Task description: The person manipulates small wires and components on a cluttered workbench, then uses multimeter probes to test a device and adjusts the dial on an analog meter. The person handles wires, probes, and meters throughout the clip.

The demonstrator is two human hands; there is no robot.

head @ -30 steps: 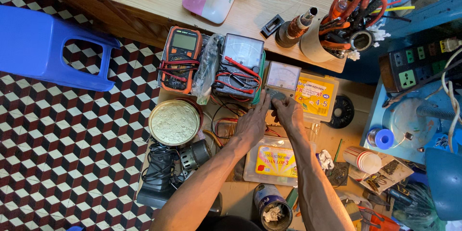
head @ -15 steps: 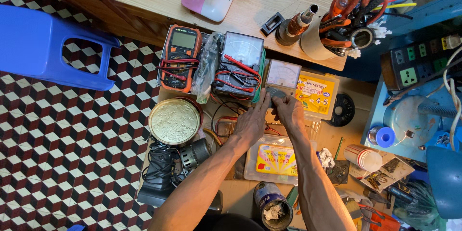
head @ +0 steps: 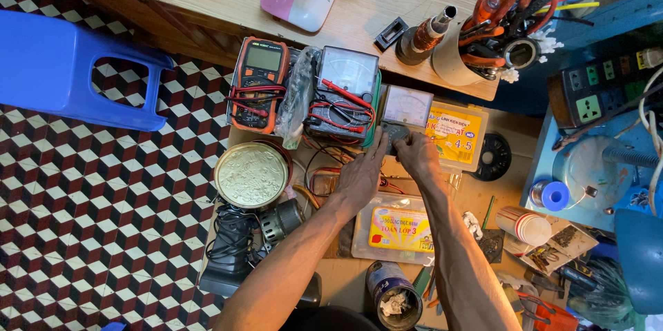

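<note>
From the head camera, looking straight down, both bare hands meet at a small analog meter point(head: 404, 113) with a pale dial face and a dark lower body, which lies on the low work surface just below the edge of the wooden bench point(head: 387, 0). The left hand point(head: 359, 178) lies with its fingers stretched forward, the fingertips touching the meter's dark lower left part — extended rather than curled, not wrapped around anything. The right hand point(head: 416, 155) is bent over the meter's lower right corner with its fingers curled down onto it; whether they pinch a knob or only press on the casing cannot be told, since the hand hides that spot. Just left of the small meter sits a larger analog multimeter point(head: 343, 93) with red and black leads coiled over it, and farther left an orange-edged digital multimeter point(head: 257, 82), a crumpled clear plastic bag point(head: 298, 96) between the two. To the right, touching the small meter, lies a yellow-labelled plastic box point(head: 457, 136). Beneath the forearms rests another clear box with a yellow label point(head: 397, 229), and near the left forearm a round metal tin lid point(head: 251, 174) — beside it a small motor point(head: 280, 219). A blue plastic stool point(head: 65, 69) stands on the patterned tile floor point(head: 103, 220) at the left.
</note>
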